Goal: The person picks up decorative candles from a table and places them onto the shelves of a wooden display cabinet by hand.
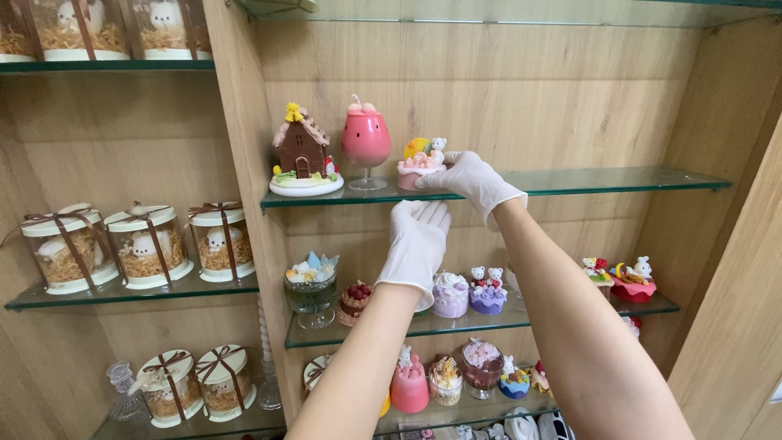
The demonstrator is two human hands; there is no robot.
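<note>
Nearest the camera, two bare forearms rising from the bottom edge, both hands in white gloves. Behind them, a wooden cabinet [244, 106] with glass shelves. On the upper glass shelf [619, 181]: a brown house-shaped candle [303, 155], a pink goblet candle [366, 140], then a small pink candle with a bear on top [419, 163] at the right end of that row. Seemingly set down on the shelf already, with only the last nudge or release left. Right hand [472, 181] raised, wrist bent, fingers [432, 181] loosely curled and touching the small candle's base. Left hand [415, 240] lower, just under the shelf edge, palm away, fingers open and empty.
</note>
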